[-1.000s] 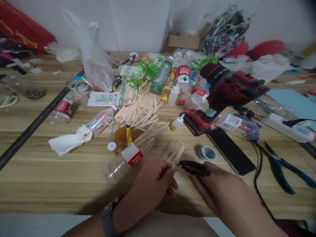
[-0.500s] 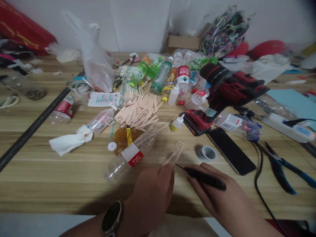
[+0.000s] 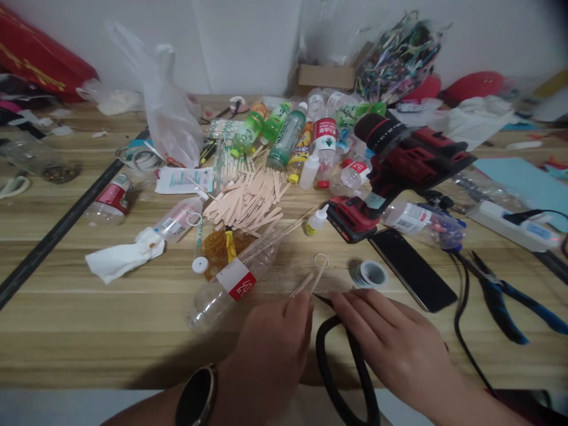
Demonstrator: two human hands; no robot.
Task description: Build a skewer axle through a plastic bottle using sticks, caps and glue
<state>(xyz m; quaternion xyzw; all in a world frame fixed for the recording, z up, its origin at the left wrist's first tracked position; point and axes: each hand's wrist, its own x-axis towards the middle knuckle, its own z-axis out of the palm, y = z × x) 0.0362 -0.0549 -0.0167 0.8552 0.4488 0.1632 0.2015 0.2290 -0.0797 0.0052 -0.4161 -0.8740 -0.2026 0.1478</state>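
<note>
My left hand (image 3: pixel 275 340) is closed around thin wooden sticks (image 3: pixel 316 278), whose tips stick out above the fingers. A pale, thin loop (image 3: pixel 327 258) curls at the top of one stick; what it is made of I cannot tell. Close on its right, my right hand (image 3: pixel 388 331) grips black-handled scissors (image 3: pixel 364 370). The handle loops hang below the fingers, and the dark blade tip points at the sticks beside the left fingertips. Whether the blade touches them is unclear. A roll of thin wire or solder (image 3: pixel 373 273) stands just beyond the right hand.
A clear bottle (image 3: pixel 208 305) lies left of my hands. Behind are a pile of wooden craft sticks (image 3: pixel 251 198), a small dropper bottle (image 3: pixel 316 220) and several drink bottles. To the right are a cordless drill (image 3: pixel 408 160), a phone (image 3: pixel 412 269) and pliers (image 3: pixel 501 290).
My right hand has turned over, knuckles up, so the scissors' handle loops now hang open below it. The left hand has barely moved. The view has shifted slightly.
</note>
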